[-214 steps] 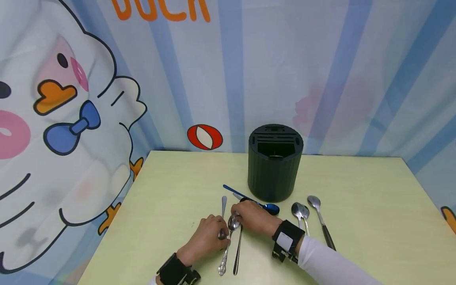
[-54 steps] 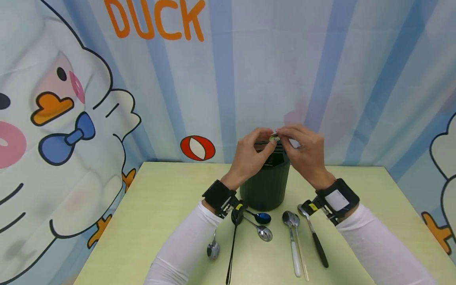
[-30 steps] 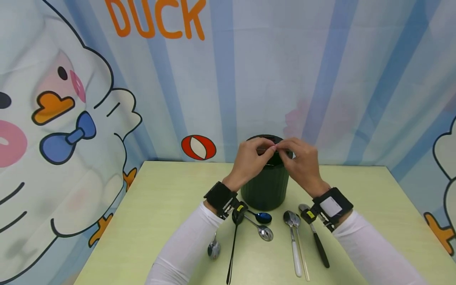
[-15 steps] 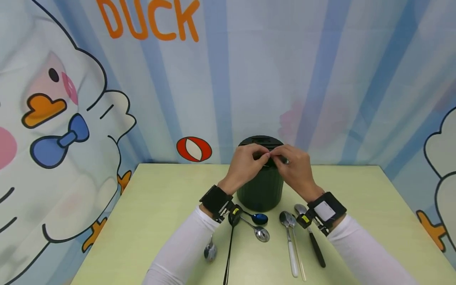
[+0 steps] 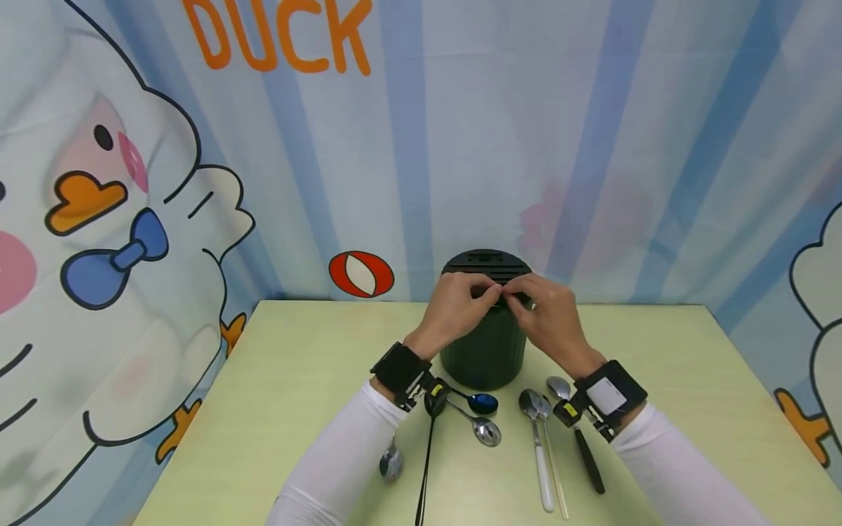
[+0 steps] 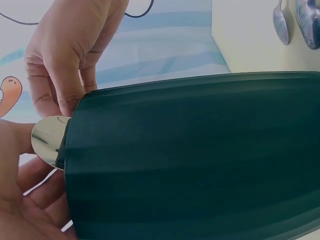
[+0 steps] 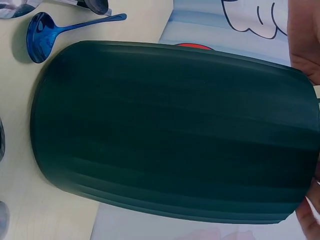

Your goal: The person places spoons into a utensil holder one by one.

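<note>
A dark green ribbed utensil holder [image 5: 483,358] stands upright near the back of the table. My left hand [image 5: 454,303] and right hand [image 5: 552,314] meet over the front of its slotted top, thumbs and index fingers pinched together. In the left wrist view, the shiny rounded end of a silver spoon [image 6: 50,137] sticks up out of the holder at its rim. Both hands pinch this end from opposite sides; the rest of the spoon is hidden inside. From the right wrist, the holder's wall [image 7: 175,135] covers most of the view, and only parts of the hands show.
In front of the holder lie a blue spoon [image 5: 483,402], a slotted spoon [image 5: 487,432], a long dark-handled utensil [image 5: 426,467] and a silver spoon [image 5: 391,465]. To the right are a white-handled spoon [image 5: 542,475], a thin pale-handled one [image 5: 558,475] and a black-handled spoon [image 5: 590,464].
Seven seconds ago both hands were down among the utensils on the table. They have since risen to the holder, then sunk closer to its top over the last two seconds with the spoon.
</note>
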{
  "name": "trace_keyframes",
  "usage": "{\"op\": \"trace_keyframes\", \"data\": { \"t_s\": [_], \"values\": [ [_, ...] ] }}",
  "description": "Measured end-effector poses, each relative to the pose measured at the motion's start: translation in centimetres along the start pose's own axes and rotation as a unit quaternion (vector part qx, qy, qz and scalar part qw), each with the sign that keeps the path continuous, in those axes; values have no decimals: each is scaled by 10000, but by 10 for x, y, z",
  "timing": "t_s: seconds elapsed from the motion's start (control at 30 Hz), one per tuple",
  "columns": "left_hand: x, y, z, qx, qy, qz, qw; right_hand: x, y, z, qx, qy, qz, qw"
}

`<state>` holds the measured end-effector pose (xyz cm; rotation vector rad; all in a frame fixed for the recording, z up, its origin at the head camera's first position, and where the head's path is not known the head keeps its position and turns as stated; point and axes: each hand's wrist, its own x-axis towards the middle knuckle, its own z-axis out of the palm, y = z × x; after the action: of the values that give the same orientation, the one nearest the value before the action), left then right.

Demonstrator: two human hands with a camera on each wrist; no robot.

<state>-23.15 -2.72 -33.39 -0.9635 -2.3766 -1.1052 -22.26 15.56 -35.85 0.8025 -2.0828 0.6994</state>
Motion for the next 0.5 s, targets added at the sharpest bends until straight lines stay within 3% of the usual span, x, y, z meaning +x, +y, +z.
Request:
{"op": "trace_keyframes", "data": {
  "t_s": [0.23,0.5],
  "values": [
    [-4,-1,0,20,-186,48,9998,-1,-1,-2,-144,-136,104,9997],
    [-8,0,-2,27,-364,131,9992,-3,-1,-3,98,-297,37,9995]
  ]
}}
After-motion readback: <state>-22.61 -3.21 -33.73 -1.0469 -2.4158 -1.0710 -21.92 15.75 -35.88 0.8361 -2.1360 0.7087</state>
